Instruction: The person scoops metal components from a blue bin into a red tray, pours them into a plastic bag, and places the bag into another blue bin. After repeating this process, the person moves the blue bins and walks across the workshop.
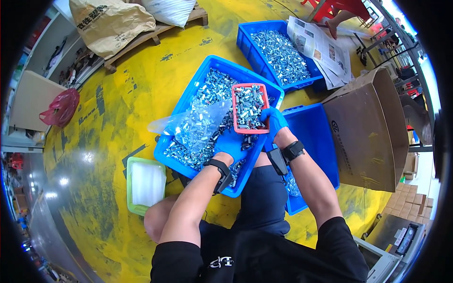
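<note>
Both of my hands wear blue gloves. My right hand point(274, 121) is closed round the right side of a small red basket point(250, 131), thumb near its rim. The basket is filled with small silvery metal parts and sits over a large blue bin point(245, 172) holding many more. My left hand point(230, 144) is down among the loose parts just below the basket's lower left corner; its fingers are hidden. Left of the basket, a clear plastic bag point(200, 123) with similar parts inside lies on the heap.
A second blue bin point(250, 46) of parts stands beyond, with newspaper point(321, 49) over its edge. To the right are another blue bin point(314, 125) and an open cardboard box point(363, 129). A green basket point(131, 188) with white sheets stands left; a pallet point(155, 35) carries sacks.
</note>
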Demonstrator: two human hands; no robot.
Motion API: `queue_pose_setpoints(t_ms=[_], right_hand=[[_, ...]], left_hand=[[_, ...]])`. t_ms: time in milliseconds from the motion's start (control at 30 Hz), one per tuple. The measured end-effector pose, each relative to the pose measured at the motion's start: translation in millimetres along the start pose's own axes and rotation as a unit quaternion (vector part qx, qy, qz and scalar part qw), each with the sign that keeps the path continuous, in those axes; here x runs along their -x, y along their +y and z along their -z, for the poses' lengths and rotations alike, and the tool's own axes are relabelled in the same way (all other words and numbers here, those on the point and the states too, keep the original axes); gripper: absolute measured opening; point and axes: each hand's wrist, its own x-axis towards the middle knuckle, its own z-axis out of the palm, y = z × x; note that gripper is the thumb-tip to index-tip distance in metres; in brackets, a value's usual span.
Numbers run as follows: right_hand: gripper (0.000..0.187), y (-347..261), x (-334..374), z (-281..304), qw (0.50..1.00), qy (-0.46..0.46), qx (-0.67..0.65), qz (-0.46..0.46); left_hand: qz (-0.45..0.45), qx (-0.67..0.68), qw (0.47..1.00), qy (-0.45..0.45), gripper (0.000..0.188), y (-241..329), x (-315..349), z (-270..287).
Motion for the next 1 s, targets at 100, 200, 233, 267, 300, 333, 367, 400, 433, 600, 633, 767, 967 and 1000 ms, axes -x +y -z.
queue_pose_setpoints(t_ms=[100, 200, 233, 267, 300, 333, 367, 400, 433, 600, 633, 767, 967, 1000], right_hand=[[0.003, 1, 5, 0, 0.999, 0.008, 0.023, 0.020], [0.003, -3, 16, -13, 1.000, 0.009, 0.019, -0.005], [0.003, -3, 18, -16, 1.000, 0.010, 0.016, -0.016], [0.003, -2, 14, -12, 1.000, 0.014, 0.015, -0.017], [0.003, -1, 10, -9, 1.000, 0.008, 0.008, -0.018], [0.004, 0, 7, -6, 1.000, 0.001, 0.001, -0.018], [0.005, 0, 6, -3, 1.000, -0.005, -0.007, -0.018], [0.005, 0, 6, 2, 1.000, -0.002, -0.010, -0.016], [0.008, -1, 9, 0, 1.000, -0.006, -0.007, -0.011], [0.020, -19, 36, -13, 1.000, -0.004, 0.007, 0.020], [0.023, -23, 39, -10, 0.999, 0.004, 0.016, 0.030], [0.029, -25, 45, -22, 0.999, -0.022, 0.005, 0.039], [0.035, 12, 15, -20, 0.997, -0.073, 0.014, 0.021], [0.036, 13, 18, -24, 0.997, -0.076, -0.001, 0.006]], left_hand=[[0.016, 0.047, 0.999, 0.001, 0.050, 0, 0, -1], [0.019, 0.117, 0.992, 0.037, 0.043, -5, 4, -8], [0.020, 0.132, 0.990, 0.048, 0.040, -12, 0, -10], [0.016, 0.147, 0.987, 0.061, 0.038, -14, -6, -7], [0.011, 0.162, 0.984, 0.075, 0.035, -15, -8, -4], [0.009, 0.162, 0.984, 0.072, 0.035, -15, -6, -3], [0.018, 0.173, 0.982, 0.075, 0.033, -15, -4, -1], [0.026, 0.184, 0.979, 0.079, 0.030, -15, -2, 2], [0.035, 0.191, 0.977, 0.085, 0.028, -18, 0, 7], [0.039, 0.215, 0.962, 0.165, 0.024, -23, 4, 28], [0.045, 0.255, 0.949, 0.182, 0.024, -18, 6, 36], [0.050, 0.345, 0.900, 0.262, 0.025, -2, 6, 73], [0.045, 0.311, 0.886, 0.342, 0.031, 33, -22, 105], [0.039, 0.274, 0.898, 0.342, 0.034, 36, -21, 103]])
